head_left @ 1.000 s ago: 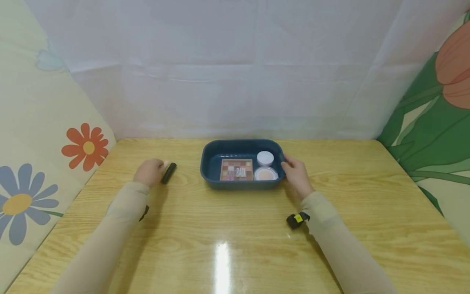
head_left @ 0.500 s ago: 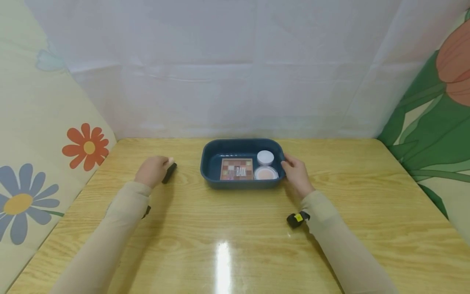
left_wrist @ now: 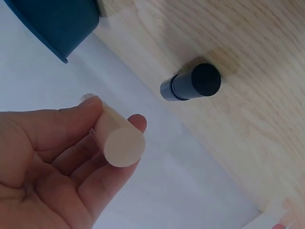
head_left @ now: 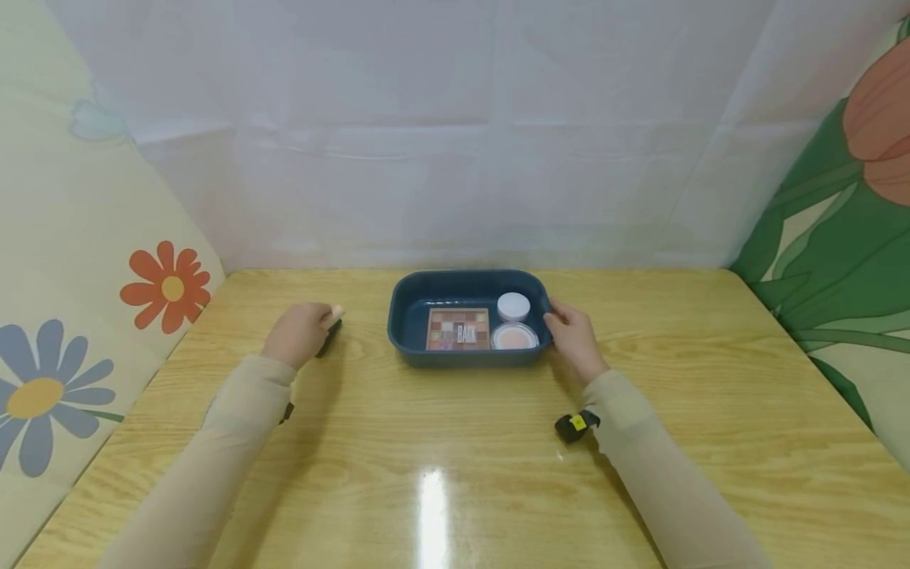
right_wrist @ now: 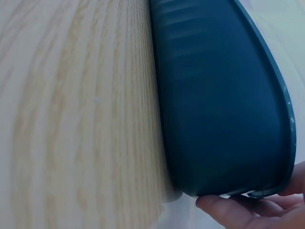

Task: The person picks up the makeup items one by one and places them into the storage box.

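Note:
My left hand pinches a small beige cosmetic tube between thumb and fingers, above the table. Its round flat end faces the left wrist camera. Just beyond that hand lies a black cosmetic tube, partly hidden by the hand in the head view. My right hand grips the right end of a dark blue rectangular bin, thumb at the rim. Inside the bin lie an eyeshadow palette, a white round jar and a clear-lidded round compact.
The bin stands on a wooden table near its back edge. A white cloth hangs behind the table. Flower-patterned cloths flank it on the left and right.
My left hand has risen slightly and shifted a little right with the beige cosmetic tube, now covering more of the black one. The right hand and the bin stay where they were.

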### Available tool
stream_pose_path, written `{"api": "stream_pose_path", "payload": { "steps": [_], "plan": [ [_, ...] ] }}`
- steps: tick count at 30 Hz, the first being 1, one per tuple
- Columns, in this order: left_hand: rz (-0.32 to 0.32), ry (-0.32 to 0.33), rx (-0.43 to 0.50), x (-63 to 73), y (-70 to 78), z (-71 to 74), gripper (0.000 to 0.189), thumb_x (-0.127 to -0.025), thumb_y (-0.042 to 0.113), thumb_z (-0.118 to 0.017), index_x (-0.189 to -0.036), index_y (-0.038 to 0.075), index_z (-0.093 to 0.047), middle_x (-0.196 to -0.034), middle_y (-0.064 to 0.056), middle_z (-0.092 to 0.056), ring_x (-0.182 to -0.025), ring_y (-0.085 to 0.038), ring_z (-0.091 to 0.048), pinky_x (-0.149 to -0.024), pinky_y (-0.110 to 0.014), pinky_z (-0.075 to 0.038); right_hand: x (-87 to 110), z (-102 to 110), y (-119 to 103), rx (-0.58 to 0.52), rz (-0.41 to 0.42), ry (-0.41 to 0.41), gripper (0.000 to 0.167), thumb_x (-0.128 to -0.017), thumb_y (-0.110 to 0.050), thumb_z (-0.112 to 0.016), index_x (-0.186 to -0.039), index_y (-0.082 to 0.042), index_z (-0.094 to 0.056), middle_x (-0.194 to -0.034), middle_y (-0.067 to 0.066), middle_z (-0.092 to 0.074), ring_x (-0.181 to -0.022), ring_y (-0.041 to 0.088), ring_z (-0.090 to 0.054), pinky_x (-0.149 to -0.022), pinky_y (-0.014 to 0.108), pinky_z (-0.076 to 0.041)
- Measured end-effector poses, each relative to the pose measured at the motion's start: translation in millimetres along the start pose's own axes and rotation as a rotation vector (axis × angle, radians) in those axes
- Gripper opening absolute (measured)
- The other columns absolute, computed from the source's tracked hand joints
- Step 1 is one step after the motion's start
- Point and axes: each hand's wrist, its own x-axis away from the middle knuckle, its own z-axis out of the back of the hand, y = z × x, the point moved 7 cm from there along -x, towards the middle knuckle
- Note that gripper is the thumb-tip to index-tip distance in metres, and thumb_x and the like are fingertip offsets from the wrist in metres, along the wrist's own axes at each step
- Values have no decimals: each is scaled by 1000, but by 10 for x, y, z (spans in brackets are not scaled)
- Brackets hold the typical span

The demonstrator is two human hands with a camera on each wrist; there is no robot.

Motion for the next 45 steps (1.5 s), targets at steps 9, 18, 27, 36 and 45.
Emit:
{"api": "stream_pose_path", "payload": {
  "steps": [9,18,27,36,45],
  "plan": [
    [-6,7,-22,-21,46,-10,27,-101,8,-50,-107,-14,-64,-92,-28,-67,-74,-33,-63,-76,-50,-53,11,3,-2,2,-11,1,46,-103,-4,-37,-147,8,-29,-150,25,-32,-136,32,-36,-110,39,-35],
    [-33,0,13,0,141,-29,29,-102,10,-49,-98,-14,-64,-63,-12,-55,-54,-20,-45,-60,-39,-45,17,4,8,0,-29,-7,47,-104,-5,-38,-148,6,-28,-152,25,-30,-137,32,-34,-111,39,-34],
    [-25,3,30,0,179,-58,23,-99,2,-52,-108,-15,-62,-96,-31,-66,-74,-34,-64,-74,-49,-54,9,-10,20,-11,-19,-13,47,-103,-5,-37,-148,7,-27,-152,25,-30,-136,34,-35,-109,42,-36],
    [-23,-7,42,-4,207,-79,20,-95,-6,-55,-112,-15,-61,-103,-32,-65,-88,-42,-65,-79,-51,-54,12,-16,28,-20,-38,-14,48,-104,-5,-37,-149,5,-26,-153,24,-28,-138,33,-33,-110,42,-35],
    [-34,-1,32,-21,260,-82,21,-96,-4,-54,-112,-15,-62,-103,-32,-65,-87,-41,-66,-78,-50,-55,8,-14,23,-32,-28,-14,47,-104,-4,-36,-149,6,-26,-152,24,-30,-137,32,-35,-110,39,-35]
  ]
}}
